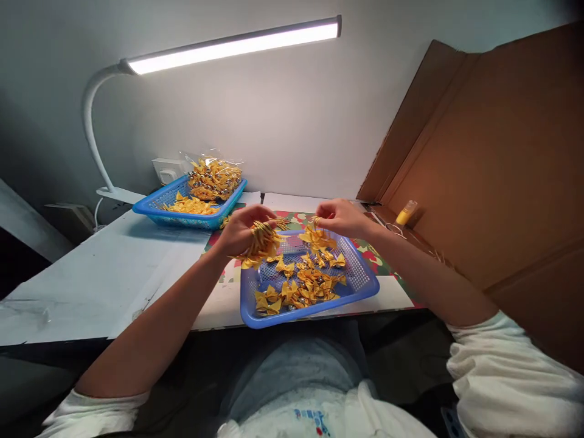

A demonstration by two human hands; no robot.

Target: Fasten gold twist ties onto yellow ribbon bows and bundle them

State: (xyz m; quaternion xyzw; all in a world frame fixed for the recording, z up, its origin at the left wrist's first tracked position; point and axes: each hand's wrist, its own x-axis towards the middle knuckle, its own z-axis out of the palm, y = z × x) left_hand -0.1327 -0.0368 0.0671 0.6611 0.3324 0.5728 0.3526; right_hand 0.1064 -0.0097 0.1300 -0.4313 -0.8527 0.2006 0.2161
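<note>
My left hand (241, 230) is closed around a thick bunch of yellow ribbon bows (263, 243) with gold cords, held over the left rim of a blue-purple basket (249, 304). Above the basket's far right side, my right hand (340, 218) pinches the cords of a smaller cluster of yellow bows (317, 237), which hangs down from the fingertips. Inside the basket lie several more yellow bows (310, 286), some with small silvery round pieces among them. Gold cords (283, 222) show between the two hands, on or above the patterned mat.
A second blue basket (180, 219) at the back left holds loose yellow pieces and a clear bag (214, 176) of bows. A lamp (237, 45) arches over the table. Cardboard (493, 158) stands at the right, near a small yellow-filled bottle (406, 213).
</note>
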